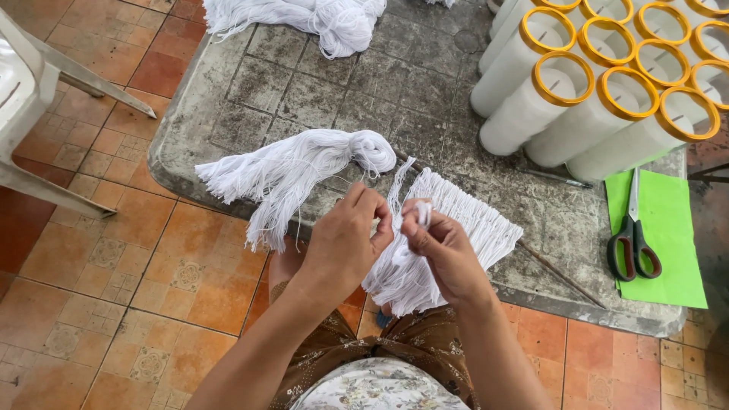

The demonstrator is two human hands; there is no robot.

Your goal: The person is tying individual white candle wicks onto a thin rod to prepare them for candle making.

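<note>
Pinching white cord strands (420, 215) between them, left hand (351, 235) and right hand (444, 247) hold the fringe (471, 220) over the worktop (319, 83) edge; loose yarn bundle (292, 171) lies left, scissors (632, 243) right.

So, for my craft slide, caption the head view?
Both hands, left hand and right hand, knot white yarn fringe at a stone table.

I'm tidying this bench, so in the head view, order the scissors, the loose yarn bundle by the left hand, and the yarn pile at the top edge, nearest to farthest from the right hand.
1. Loose yarn bundle, left of the right hand.
2. Scissors, to its right on green paper.
3. Yarn pile, top edge.
</note>
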